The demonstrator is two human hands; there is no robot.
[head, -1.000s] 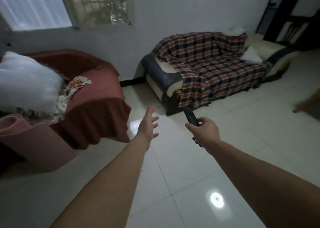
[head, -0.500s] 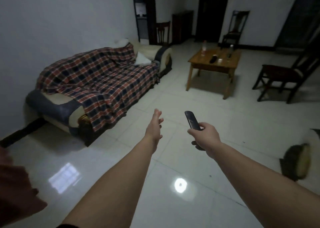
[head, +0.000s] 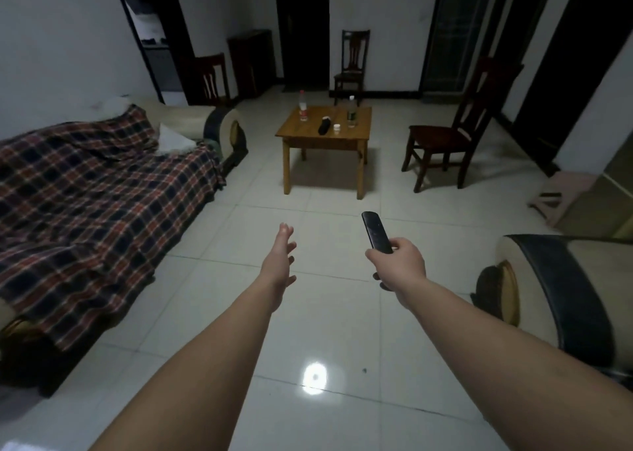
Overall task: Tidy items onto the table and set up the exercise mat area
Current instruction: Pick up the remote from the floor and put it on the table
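My right hand (head: 399,265) grips a black remote control (head: 376,231) by its lower end, the remote pointing up and away over the tiled floor. My left hand (head: 281,259) is stretched forward beside it, fingers straight and holding nothing. Straight ahead stands a small wooden table (head: 301,135). On it are two clear bottles, one with a red label (head: 302,106) and one with a dark label (head: 351,112), a black object (head: 324,125) and a small white cup (head: 337,128). No exercise mat is in view.
A sofa under a plaid blanket (head: 102,190) runs along the left. A sofa armrest (head: 555,289) juts in at the right. A dark wooden chair (head: 452,132) stands right of the table, two more chairs (head: 352,63) at the back. White tiled floor (head: 322,313) lies between.
My view has swung right, from the red armchair and plaid sofa to the room with the wooden table. Both arms stay outstretched, the remote still in my right hand.
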